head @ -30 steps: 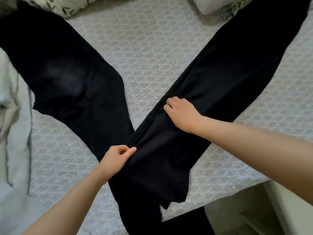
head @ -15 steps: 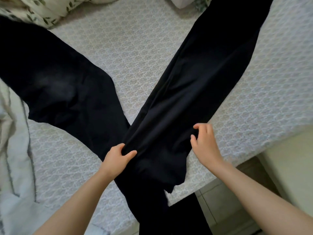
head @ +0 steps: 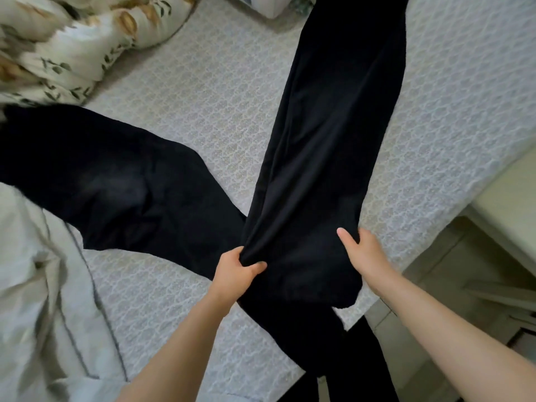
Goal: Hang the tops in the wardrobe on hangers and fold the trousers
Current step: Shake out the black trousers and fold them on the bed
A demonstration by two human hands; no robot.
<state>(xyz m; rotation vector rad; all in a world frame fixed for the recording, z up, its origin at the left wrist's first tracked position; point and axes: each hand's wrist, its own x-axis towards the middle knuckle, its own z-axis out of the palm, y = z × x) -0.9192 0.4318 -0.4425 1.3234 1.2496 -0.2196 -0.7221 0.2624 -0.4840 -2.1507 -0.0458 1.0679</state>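
Note:
Black trousers (head: 327,146) lie spread on the bed (head: 203,91), one leg running up toward the far side, the other leg (head: 110,192) stretching out to the left. Their lower part hangs over the bed's near edge. My left hand (head: 235,271) grips a bunch of the black fabric where the two legs meet. My right hand (head: 362,250) holds the right edge of the upright leg, thumb on top and fingers tucked under the cloth.
A floral pillow or duvet (head: 58,44) lies at the top left. Pale bedding with a grey line (head: 37,285) sits on the left. A cream cabinet (head: 504,204) stands by the bed at the right, tiled floor (head: 429,285) below.
My right hand slid down the upright leg from its middle to its right edge near the waist and took hold. The leg swung more upright. My left hand kept its grip.

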